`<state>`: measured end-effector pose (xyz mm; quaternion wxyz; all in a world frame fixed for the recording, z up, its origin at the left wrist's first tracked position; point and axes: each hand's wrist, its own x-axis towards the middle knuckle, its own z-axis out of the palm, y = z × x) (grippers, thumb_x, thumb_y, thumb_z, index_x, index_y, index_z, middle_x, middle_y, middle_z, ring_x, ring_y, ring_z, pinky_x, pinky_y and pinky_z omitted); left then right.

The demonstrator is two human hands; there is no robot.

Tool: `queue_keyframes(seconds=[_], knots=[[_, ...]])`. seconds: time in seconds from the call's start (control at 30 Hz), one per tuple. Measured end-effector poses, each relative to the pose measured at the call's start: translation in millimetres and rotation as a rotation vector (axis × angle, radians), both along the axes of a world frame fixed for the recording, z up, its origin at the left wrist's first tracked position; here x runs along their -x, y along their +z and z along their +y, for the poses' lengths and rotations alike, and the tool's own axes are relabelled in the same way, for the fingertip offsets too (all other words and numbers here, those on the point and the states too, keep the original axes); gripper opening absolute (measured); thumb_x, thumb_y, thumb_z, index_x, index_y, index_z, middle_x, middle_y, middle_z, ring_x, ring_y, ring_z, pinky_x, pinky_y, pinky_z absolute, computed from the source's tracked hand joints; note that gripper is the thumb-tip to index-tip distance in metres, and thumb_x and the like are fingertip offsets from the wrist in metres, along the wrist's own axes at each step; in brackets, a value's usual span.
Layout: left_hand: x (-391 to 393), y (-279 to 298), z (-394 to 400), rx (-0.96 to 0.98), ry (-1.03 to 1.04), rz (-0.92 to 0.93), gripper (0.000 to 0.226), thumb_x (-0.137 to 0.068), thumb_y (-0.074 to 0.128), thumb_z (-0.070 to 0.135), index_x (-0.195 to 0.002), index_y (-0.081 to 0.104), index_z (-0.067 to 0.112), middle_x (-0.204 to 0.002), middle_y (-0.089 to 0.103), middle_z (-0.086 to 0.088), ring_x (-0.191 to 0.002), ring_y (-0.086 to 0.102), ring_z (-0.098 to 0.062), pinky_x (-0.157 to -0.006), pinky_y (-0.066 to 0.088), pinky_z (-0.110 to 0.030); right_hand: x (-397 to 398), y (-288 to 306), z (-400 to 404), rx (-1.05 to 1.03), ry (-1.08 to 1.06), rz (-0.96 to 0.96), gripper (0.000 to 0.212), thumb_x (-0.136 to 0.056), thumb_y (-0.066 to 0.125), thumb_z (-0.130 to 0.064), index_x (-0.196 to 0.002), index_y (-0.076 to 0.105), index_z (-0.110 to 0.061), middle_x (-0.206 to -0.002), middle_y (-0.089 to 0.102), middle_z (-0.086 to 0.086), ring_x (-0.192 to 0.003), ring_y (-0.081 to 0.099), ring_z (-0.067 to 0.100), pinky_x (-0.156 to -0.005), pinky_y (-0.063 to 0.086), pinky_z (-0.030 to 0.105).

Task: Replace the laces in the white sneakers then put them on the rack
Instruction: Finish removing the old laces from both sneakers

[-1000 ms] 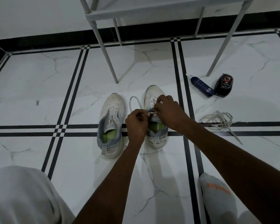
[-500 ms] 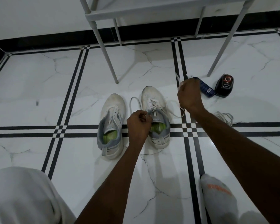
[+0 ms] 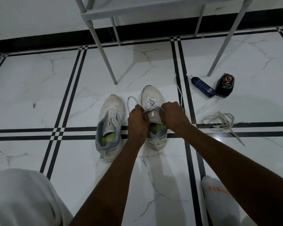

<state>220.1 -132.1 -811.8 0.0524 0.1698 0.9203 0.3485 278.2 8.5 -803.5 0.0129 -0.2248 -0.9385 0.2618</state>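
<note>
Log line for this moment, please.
stage: lacing right sneaker | left hand: pinching lace | right hand: gripping lace | left sneaker: unlaced | rack: no shoes seen

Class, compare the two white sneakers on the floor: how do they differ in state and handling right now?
The right sneaker has a lace crossed through its eyelets; the left sneaker shows none. Both hands, the left hand and right hand, work at the right sneaker, while the left sneaker lies untouched. Both are white with green insoles, toes toward the rack.
</note>
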Motion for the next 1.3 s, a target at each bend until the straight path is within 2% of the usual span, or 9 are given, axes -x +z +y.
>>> queue_keyframes(seconds=[0.13,0.27,0.47,0.63,0.73,0.9,1.1,1.2,1.3], knots=[[10.8,-2.7,-9.0,-0.081,0.099,-0.118,0.016,-0.093,0.059,0.007,-0.106,0.066,0.002,-0.097,0.070,-0.016,-0.088,0.064,-0.028,-0.075,0.048,-0.032,-7.6,2.7,14.0,0.258,-0.112,0.061,0.040,-0.095,0.062,-0.019,-0.056,0.054,-0.011,-0.058,0.059,0.014,-0.061,0.059,0.030,-0.054,0.036,0.031],[14.7,-4.0,-12.6,-0.248,0.247,-0.335,0.017,-0.091,0.063,0.004,-0.108,0.062,0.008,-0.103,0.071,-0.013,-0.094,0.068,-0.027,-0.085,0.055,-0.034,-11.7,1.3,14.2,0.645,-0.312,0.054,0.021,-0.091,0.071,-0.020,-0.081,0.076,-0.002,-0.081,0.073,0.022,-0.081,0.072,0.038,-0.072,0.061,0.050],[3.3,10.5,2.4,0.101,-0.121,0.253,0.048,-0.076,0.075,0.007,-0.117,0.053,0.016,-0.123,0.051,-0.008,-0.112,0.047,-0.028,-0.087,0.044,-0.039,-7.4,15.1,18.0,0.437,-0.064,0.022,0.023,-0.091,0.070,-0.024,-0.082,0.078,-0.004,-0.074,0.073,0.012,-0.073,0.071,0.028,-0.074,0.060,0.046],[12.3,8.1,22.8,0.324,-0.386,0.524,0.012,-0.083,0.073,0.024,-0.091,0.074,0.015,-0.112,0.062,-0.004,-0.107,0.052,-0.032,-0.083,0.043,-0.046,-8.9,22.2,19.3,0.417,-0.074,-0.028,0.026,-0.092,0.069,-0.029,-0.086,0.079,-0.005,-0.077,0.074,0.010,-0.070,0.073,0.024,-0.065,0.057,0.024],[14.0,6.5,19.9,0.228,-0.389,0.497,0.007,-0.085,0.070,0.019,-0.083,0.074,0.014,-0.099,0.068,-0.005,-0.098,0.058,-0.032,-0.078,0.045,-0.045,-10.7,20.7,24.3,0.622,-0.191,-0.051,0.024,-0.090,0.073,-0.024,-0.087,0.078,0.000,-0.081,0.076,0.015,-0.069,0.074,0.025,-0.065,0.063,0.031],[23.0,13.8,4.4,-0.268,0.355,0.044,0.004,-0.094,0.056,0.013,-0.097,0.059,0.011,-0.096,0.067,-0.009,-0.091,0.064,-0.026,-0.075,0.047,-0.034,-14.6,22.3,21.5,0.791,-0.326,-0.025,0.021,-0.086,0.073,-0.014,-0.084,0.075,0.007,-0.084,0.074,0.021,-0.063,0.073,0.022,-0.055,0.061,0.029],[12.8,21.7,12.1,0.152,-0.363,0.265,0.021,-0.086,0.068,0.024,-0.106,0.072,0.023,-0.107,0.071,0.005,-0.111,0.056,-0.021,-0.101,0.033,-0.042,-7.8,23.9,21.5,0.687,-0.243,-0.042,0.028,-0.088,0.073,-0.022,-0.081,0.074,0.005,-0.079,0.074,0.018,-0.068,0.075,0.024,-0.062,0.063,0.035],[9.4,19.1,19.7,0.378,-0.412,0.388,0.015,-0.088,0.061,0.025,-0.090,0.077,0.027,-0.099,0.072,0.007,-0.109,0.054,-0.023,-0.103,0.028,-0.050,-6.4,24.6,21.5,0.661,-0.219,-0.067,0.029,-0.089,0.071,-0.025,-0.080,0.074,0.003,-0.077,0.075,0.016,-0.069,0.075,0.025,-0.068,0.064,0.039],[16.1,21.5,10.9,0.104,-0.059,0.410,0.013,-0.087,0.061,0.022,-0.084,0.073,0.023,-0.094,0.070,0.006,-0.100,0.058,-0.024,-0.095,0.041,-0.046,-8.0,23.6,22.4,0.698,-0.251,-0.068,0.026,-0.088,0.072,-0.022,-0.084,0.075,0.004,-0.080,0.074,0.016,-0.072,0.075,0.025,-0.066,0.064,0.040]])
